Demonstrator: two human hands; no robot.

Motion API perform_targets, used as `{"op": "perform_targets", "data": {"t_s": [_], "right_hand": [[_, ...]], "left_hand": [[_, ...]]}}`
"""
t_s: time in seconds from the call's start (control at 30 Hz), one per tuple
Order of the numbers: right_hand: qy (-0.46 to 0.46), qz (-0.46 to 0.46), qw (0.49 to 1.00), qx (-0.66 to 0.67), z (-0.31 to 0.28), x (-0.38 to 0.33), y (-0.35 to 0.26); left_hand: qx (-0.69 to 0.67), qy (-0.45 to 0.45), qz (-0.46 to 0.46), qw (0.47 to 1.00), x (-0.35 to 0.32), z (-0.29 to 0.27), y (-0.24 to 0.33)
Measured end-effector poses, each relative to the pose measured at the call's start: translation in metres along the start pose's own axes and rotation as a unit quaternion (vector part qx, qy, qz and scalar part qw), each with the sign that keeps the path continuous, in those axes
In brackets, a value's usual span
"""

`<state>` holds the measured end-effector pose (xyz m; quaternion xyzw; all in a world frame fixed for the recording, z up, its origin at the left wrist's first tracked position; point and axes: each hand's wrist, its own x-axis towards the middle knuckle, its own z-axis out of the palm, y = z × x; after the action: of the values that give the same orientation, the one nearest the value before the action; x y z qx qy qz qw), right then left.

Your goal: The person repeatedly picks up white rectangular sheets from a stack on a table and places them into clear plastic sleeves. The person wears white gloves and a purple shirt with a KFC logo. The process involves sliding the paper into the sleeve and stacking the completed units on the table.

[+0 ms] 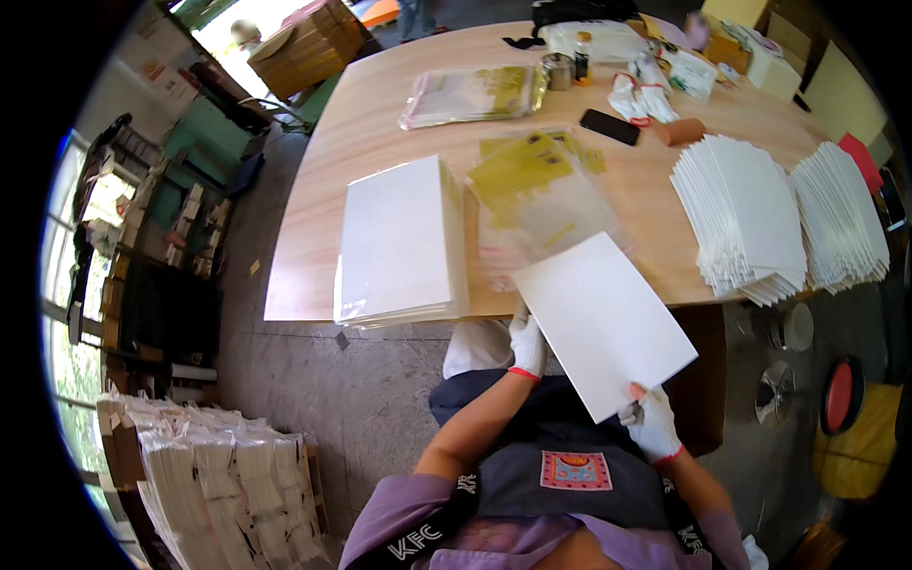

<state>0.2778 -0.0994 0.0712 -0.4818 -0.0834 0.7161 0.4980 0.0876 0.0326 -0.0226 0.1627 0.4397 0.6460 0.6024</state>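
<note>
Head view: the surface (312,223) bears unbagged white stacks (748,214) by its right edge, an apparently finished bagged stack (394,237) near its front-left corner, and, over its front edge, a bare board (604,325) pinched by nearly closed left hand (527,345) and right hand (653,427).

Lt wood tbl (313,237) on grey flr (370,399); well L of tbl: pale wall (109,90), bright windows (72,370); daylit opening (223,36) past tbl's far-L corner.

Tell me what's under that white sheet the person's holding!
Clear plastic bags on the table peek out beyond the white sheet. Anything it fully covers is hidden, so I can't tell.
</note>
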Motion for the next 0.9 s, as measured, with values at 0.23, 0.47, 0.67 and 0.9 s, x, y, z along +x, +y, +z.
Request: {"op": "perform_targets", "data": {"t_s": [0.23, 0.47, 0.67, 0.9], "right_hand": [[-0.011, -0.005, 0.999, 0.045, -0.004, 0.007, 0.015], [-0.016, 0.018, 0.999, 0.031, -0.005, 0.019, 0.033], [-0.025, -0.013, 0.999, -0.035, 0.003, 0.017, 0.023], [-0.012, -0.014, 0.997, 0.072, 0.03, 0.09, 0.042]], "left_hand": [[0.084, -0.058, 0.005, 0.995, -0.01, -0.002, -0.027], [-0.167, -0.061, -0.16, 0.971, -0.005, -0.02, -0.027], [-0.054, -0.054, -0.164, 0.984, 0.009, -0.066, -0.092], [0.104, -0.046, -0.153, 0.982, -0.045, -0.037, -0.058]]}}
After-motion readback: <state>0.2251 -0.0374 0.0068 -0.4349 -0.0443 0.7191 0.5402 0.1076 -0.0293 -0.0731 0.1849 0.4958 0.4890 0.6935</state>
